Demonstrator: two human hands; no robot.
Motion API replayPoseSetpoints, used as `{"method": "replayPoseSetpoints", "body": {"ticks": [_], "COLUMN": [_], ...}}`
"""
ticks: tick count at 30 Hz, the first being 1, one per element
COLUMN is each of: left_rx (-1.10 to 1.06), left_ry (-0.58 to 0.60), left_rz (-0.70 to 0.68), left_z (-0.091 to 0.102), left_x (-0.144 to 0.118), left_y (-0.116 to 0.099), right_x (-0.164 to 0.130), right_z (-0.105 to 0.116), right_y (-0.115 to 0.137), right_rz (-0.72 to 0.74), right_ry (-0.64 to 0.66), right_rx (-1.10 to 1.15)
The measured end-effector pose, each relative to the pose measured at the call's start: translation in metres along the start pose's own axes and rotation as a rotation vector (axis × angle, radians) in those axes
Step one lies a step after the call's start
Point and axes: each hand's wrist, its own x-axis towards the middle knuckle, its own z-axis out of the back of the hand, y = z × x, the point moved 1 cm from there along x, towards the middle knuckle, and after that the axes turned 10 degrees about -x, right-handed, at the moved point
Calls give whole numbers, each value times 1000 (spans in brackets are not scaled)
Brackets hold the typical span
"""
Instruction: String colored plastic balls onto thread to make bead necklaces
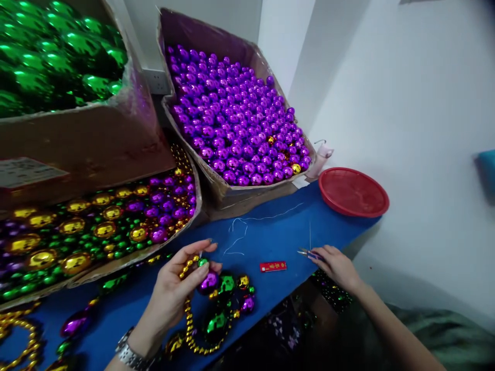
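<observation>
My left hand [172, 288] is closed around a bead necklace [209, 283], thumb and fingers pinching it near a small green bead. Large purple, green and gold beads and a strand of small gold beads hang from the grip and rest on the blue tabletop [286, 232]. A short bit of thread stands up at the pinch. In my right hand [340, 269] is a small pair of scissors [309, 253], blades pointing left, handle partly hidden by the fingers. Between the hands lies a small red packet [273, 266]. White thread [266, 217] lies loosely behind it.
A carton of purple beads [240, 118] stands at the back. Left are a carton of green beads [58, 56] and, below it, a carton of mixed beads [104, 226]. A red plastic tray [353, 191] sits at the far right. Gold strands [31, 340] lie front left.
</observation>
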Motion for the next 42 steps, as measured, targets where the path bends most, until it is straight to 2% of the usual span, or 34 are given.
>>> {"method": "replayPoseSetpoints", "body": {"ticks": [3, 6, 8, 11, 14, 16, 18, 21, 27, 33, 42], "left_rx": [-4, -9, -4, -10, -30, -44, -80, -168, -286, -297, -326], "left_ry": [15, 88, 206, 343, 398, 436, 457, 464, 448, 437, 453], "left_rz": [-10, -39, -37, -45, -64, -53, -35, 2, 45, 90, 88], "left_z": [1, 3, 5, 6, 8, 8, 9, 11, 11, 9, 6], "left_x": [0, -3, -5, -10, -12, -13, -13, -11, -9, -9, -9], "left_y": [3, 6, 7, 8, 8, 8, 9, 13, 18, 20, 22], "right_x": [2, 10, 15, 22, 27, 33, 38, 45, 46, 47, 46], "right_z": [-8, -9, -7, 4, 20, 28, 29, 21, 11, 12, 7], "right_y": [4, 25, 50, 102, 157, 185, 203, 214, 220, 220, 225], "right_rz": [14, 64, 102, 171, 304, 395, 445, 481, 548, 552, 541], "right_ry": [11, 33, 63, 172, 327, 358, 363, 346, 278, 266, 241], "right_rx": [11, 103, 189, 353, 637, 731, 766, 803, 822, 809, 849]}}
